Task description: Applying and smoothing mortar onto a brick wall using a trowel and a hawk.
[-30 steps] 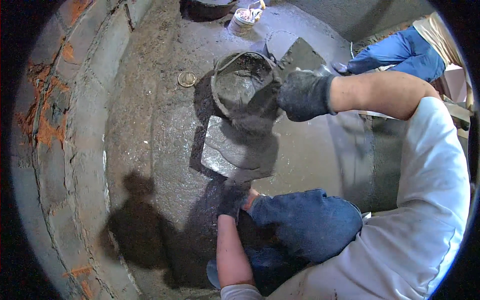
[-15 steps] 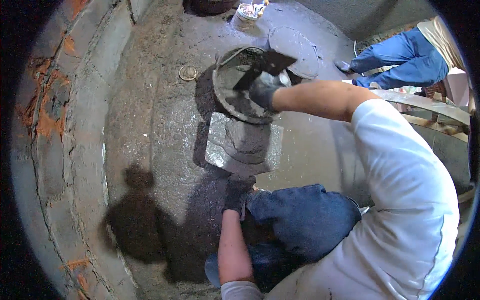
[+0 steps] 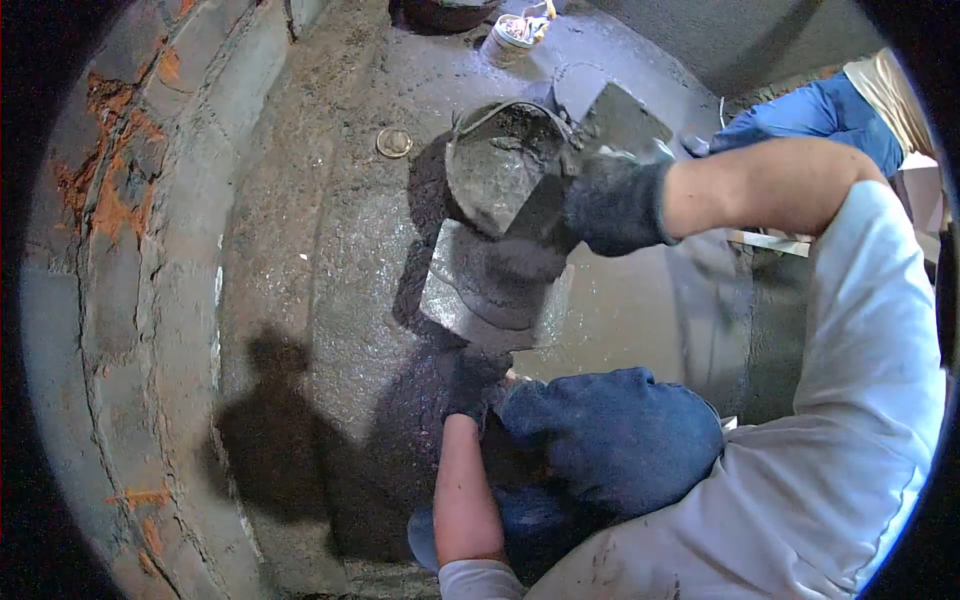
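Note:
My right hand (image 3: pixel 615 203), in a dark glove, is closed around a plastering trowel. The trowel's rectangular blade (image 3: pixel 628 120) extends on both sides of my fist, slightly blurred. Its lower end lies over the far part of a square mortar hawk (image 3: pixel 447 295). A grey heap of wet mortar (image 3: pixel 495 300) is spread on the hawk. My left hand (image 3: pixel 472 382), also gloved, grips the hawk at its near edge, its fingers mostly hidden in shadow. Just beyond the hawk stands a round bucket (image 3: pixel 456 180) holding grey mortar.
A small container with odds and ends (image 3: pixel 510 40) and a dark tub (image 3: pixel 447 14) stand at the back. A round ring-like lid (image 3: pixel 394 143) lies on the rough floor. Rough masonry (image 3: pixel 160 300) rises at left. Another person's blue-trousered legs (image 3: pixel 800 115) are at the far right.
My right hand has come out of the bucket with the trowel, moving right and nearer, so the blade now overlaps the hawk. My left hand and the hawk have barely moved.

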